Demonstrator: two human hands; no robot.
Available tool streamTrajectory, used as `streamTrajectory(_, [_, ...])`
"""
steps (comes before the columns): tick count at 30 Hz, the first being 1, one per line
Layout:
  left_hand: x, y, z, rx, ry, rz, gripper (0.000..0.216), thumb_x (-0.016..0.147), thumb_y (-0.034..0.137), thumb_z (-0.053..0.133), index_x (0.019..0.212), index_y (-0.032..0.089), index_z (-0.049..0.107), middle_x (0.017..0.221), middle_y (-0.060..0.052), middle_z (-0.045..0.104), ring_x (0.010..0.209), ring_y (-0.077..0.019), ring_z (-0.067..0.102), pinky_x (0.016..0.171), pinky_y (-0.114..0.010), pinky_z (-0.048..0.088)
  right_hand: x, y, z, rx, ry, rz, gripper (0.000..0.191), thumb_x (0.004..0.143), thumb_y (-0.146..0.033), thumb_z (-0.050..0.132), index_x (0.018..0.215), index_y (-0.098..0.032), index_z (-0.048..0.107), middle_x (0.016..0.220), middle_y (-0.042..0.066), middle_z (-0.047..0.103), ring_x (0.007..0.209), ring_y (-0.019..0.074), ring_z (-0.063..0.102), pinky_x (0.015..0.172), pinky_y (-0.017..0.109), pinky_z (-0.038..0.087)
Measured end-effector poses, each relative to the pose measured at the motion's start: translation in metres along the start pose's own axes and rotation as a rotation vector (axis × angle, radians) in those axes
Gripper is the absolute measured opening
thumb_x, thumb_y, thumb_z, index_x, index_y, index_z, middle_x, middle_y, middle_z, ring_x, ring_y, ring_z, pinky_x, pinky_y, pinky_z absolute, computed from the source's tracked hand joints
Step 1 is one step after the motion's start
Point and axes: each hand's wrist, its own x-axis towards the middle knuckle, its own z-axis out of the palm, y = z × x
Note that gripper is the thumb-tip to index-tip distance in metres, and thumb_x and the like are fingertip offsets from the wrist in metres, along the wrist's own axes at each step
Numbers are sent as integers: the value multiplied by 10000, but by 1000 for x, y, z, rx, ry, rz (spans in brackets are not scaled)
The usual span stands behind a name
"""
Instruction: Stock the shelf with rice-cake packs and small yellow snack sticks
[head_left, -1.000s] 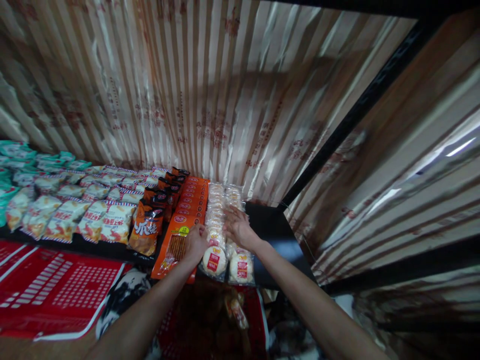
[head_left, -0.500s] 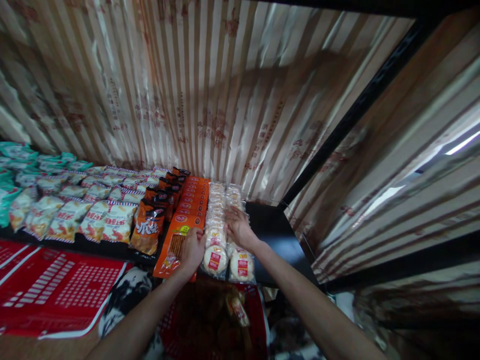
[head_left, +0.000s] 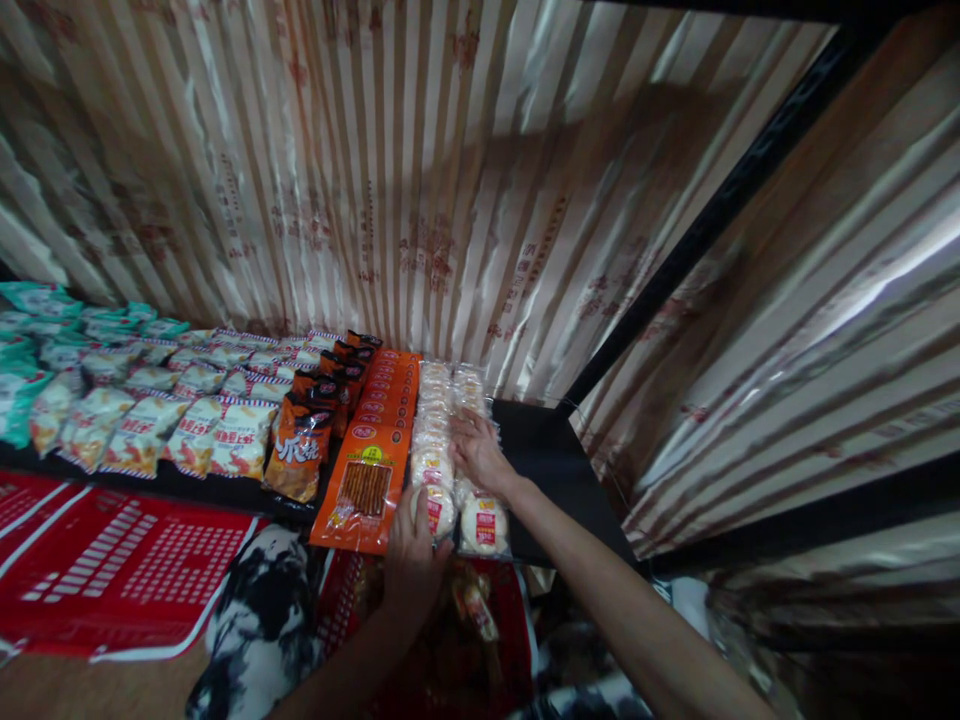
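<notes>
My left hand [head_left: 412, 550] is at the front end of the left row of clear-wrapped round white crackers [head_left: 437, 512], fingers and thumb apart against the front packet. My right hand [head_left: 480, 452] lies with fingers extended over the middle of the right cracker row, covering some of its packets. Nearer than that hand, the front right cracker packet [head_left: 484, 524] shows its red and white label. Left of the crackers lies a row of flat orange snack packs [head_left: 365, 487], the front one with brown sticks behind a window.
Orange-and-black snack bags [head_left: 298, 450], white snack bags [head_left: 238, 440] and green bags [head_left: 19, 395] fill the black shelf [head_left: 559, 485] leftward. Below are a red basket [head_left: 127, 570] and another red basket [head_left: 523, 625] holding packets. A black post [head_left: 705, 220] slants up right before striped sheeting [head_left: 420, 170].
My left hand has moved from the front orange pack rightward and nearer, to the front left cracker packet. My right hand stays on the right cracker row.
</notes>
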Motion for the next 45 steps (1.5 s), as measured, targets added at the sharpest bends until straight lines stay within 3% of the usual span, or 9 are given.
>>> streamTrajectory(3, [0, 1, 2, 3, -14, -14, 575, 827, 320, 477, 1341, 103, 339, 1344, -175, 385, 1235, -283, 375, 1007, -409, 365, 0, 0, -1, 5, -4, -14, 150, 781, -167, 509, 699, -160, 635, 1191, 106, 582, 1273, 298, 304, 997, 514, 272])
streamTrajectory(9, [4, -2, 10, -3, 75, 4, 496, 834, 212, 446, 1312, 95, 388, 1310, -179, 410, 1218, -268, 390, 1012, -407, 364, 0, 1, 1, -5, 19, -18, 155, 787, -163, 499, 719, -156, 639, 1169, 106, 596, 1260, 296, 330, 989, 507, 299])
streamTrajectory(16, [11, 1, 16, -55, 53, -95, 503, 821, 130, 397, 1324, 126, 378, 1358, -167, 361, 1272, -276, 343, 1032, -445, 355, -1, -1, -2, 6, 23, -23, 150, 785, -169, 502, 719, -158, 636, 1181, 110, 587, 1276, 293, 309, 991, 515, 296])
streamTrajectory(29, [18, 9, 26, -25, 34, -218, 532, 806, 77, 381, 1331, 164, 384, 1407, -144, 359, 1315, -288, 300, 1051, -448, 341, -2, 2, 0, 30, 34, -25, 154, 786, -177, 489, 759, -160, 639, 1172, 114, 587, 1280, 284, 309, 1003, 511, 286])
streamTrajectory(38, [20, 7, 33, 55, 88, -177, 506, 841, 109, 365, 1346, 90, 347, 1390, -199, 355, 1292, -301, 328, 1032, -445, 360, -2, 1, -1, 15, 34, -26, 157, 793, -166, 485, 744, -165, 634, 1164, 110, 588, 1283, 281, 305, 995, 505, 298])
streamTrajectory(45, [19, 0, 40, 14, 144, -135, 491, 856, 170, 368, 1346, 154, 356, 1376, -153, 394, 1288, -281, 344, 1035, -447, 364, -3, 4, 1, 37, 39, -17, 154, 795, -163, 483, 789, -169, 637, 1159, 103, 594, 1281, 285, 312, 996, 515, 296])
